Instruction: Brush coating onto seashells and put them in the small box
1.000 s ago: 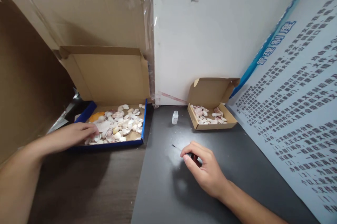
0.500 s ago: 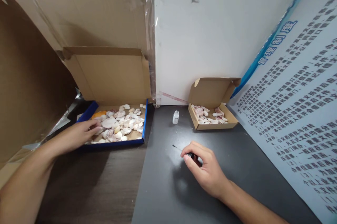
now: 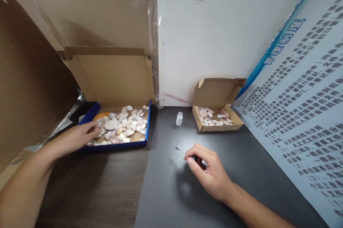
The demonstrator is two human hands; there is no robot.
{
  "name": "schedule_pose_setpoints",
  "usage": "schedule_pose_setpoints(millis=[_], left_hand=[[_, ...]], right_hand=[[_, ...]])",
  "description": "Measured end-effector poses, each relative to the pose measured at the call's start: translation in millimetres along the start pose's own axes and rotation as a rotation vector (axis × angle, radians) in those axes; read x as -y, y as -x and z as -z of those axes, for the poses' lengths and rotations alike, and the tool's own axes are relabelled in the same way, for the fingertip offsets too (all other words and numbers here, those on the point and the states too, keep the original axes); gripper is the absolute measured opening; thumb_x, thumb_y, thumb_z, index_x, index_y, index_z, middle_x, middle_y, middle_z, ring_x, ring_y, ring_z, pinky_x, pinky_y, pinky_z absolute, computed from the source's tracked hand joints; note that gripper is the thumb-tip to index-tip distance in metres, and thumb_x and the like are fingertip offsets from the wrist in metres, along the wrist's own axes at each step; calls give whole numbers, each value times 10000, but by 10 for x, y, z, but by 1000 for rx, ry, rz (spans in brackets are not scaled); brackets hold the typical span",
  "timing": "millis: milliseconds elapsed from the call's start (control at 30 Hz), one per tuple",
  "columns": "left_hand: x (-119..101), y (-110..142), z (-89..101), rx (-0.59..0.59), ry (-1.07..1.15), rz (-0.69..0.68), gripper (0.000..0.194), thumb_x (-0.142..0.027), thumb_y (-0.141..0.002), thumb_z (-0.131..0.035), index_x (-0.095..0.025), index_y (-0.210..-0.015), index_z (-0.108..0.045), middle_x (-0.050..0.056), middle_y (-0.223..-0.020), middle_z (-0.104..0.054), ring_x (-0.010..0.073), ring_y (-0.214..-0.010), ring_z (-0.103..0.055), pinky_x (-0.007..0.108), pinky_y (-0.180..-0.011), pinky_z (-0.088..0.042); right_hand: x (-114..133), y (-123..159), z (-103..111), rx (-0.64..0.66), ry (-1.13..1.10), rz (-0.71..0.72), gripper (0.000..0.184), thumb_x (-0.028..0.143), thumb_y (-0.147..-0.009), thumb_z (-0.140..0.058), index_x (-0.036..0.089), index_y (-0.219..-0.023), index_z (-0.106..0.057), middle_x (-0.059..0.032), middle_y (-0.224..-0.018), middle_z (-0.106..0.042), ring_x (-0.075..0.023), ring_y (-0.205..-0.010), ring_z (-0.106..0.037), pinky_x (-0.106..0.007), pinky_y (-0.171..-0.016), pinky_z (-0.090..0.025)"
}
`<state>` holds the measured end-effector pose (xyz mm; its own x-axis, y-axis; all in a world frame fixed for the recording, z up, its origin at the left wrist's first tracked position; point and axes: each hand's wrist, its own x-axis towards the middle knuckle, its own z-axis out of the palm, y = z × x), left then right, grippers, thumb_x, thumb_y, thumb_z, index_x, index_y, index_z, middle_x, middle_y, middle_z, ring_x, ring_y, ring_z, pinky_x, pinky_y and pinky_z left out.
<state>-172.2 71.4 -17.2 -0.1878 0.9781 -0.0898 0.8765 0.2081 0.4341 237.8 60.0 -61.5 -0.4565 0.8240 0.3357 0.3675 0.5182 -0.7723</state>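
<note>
My left hand (image 3: 85, 134) reaches over the left wall of a blue-edged cardboard box (image 3: 115, 146), its fingers drawn together among the seashells (image 3: 112, 125). What those fingertips hold, if anything, is hidden. My right hand (image 3: 207, 171) pinches a small applicator brush (image 3: 180, 150) by its black cap, above the grey mat. The thin stem and dark bristle tip point left, touching nothing. Beyond the brush, a small clear bottle (image 3: 179, 119) with a white label stands upright and uncapped.
A smaller open cardboard box (image 3: 217, 128) with shells stands at the back right. An orange piece (image 3: 101, 115) lies in the left box. Cardboard (image 3: 107, 6) and a white panel (image 3: 200, 35) rise behind; a printed poster (image 3: 300, 106) leans along the right.
My left hand has shifted slightly and its fingers are drawn closer together over the shells. My right hand and the brush stay put. The view has moved very slightly.
</note>
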Motion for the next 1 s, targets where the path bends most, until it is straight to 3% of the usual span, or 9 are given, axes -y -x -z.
schedule_pose_setpoints(millis=[133,300,500,633,833,1000], left_hand=[[28,-22,-22,45,-122,8,282,-459,-835,-487,-194,-803,-574,-13,-681,-603,215,-718,-546,220,-653,-342],[3,-25,-95,96,-55,-64,288,-450,-832,-490,-188,-866,-604,-6,-718,-589,204,-721,-519,227,-665,-336],[-66,-11,-116,146,-138,-15,416,-492,-759,-547,-155,-960,-686,-6,-673,-546,202,-674,-512,244,-619,-299],[-15,-53,-127,195,-218,16,487,-520,-772,-521,-145,-1053,-652,9,-718,-569,220,-699,-540,256,-628,-293],[-3,-113,-173,222,-278,-44,306,-477,-808,-466,-183,-735,-509,4,-684,-533,195,-677,-503,257,-612,-272],[-24,-91,-155,180,-281,-53,183,-368,-764,-459,-194,-713,-484,-4,-677,-510,186,-667,-488,253,-611,-294]], right_hand=[[7,1,2,-1,-6,8,162,223,-898,-492,181,-805,-618,-3,-687,-521,-117,-565,-469,-239,-544,-385],[3,5,2,14,-11,1,160,223,-895,-490,179,-809,-617,-8,-696,-527,-122,-578,-470,-243,-552,-383],[4,8,1,16,-14,-1,161,221,-894,-486,178,-815,-619,-9,-703,-527,-121,-581,-470,-240,-555,-382],[7,5,4,14,-15,6,164,221,-893,-489,174,-808,-621,-6,-693,-521,-116,-572,-467,-235,-553,-380],[5,5,6,14,-16,7,162,226,-894,-492,175,-812,-622,-4,-691,-518,-116,-570,-463,-237,-550,-377],[4,5,7,20,-16,7,163,227,-896,-491,176,-812,-620,-6,-691,-522,-120,-577,-466,-241,-556,-378]])
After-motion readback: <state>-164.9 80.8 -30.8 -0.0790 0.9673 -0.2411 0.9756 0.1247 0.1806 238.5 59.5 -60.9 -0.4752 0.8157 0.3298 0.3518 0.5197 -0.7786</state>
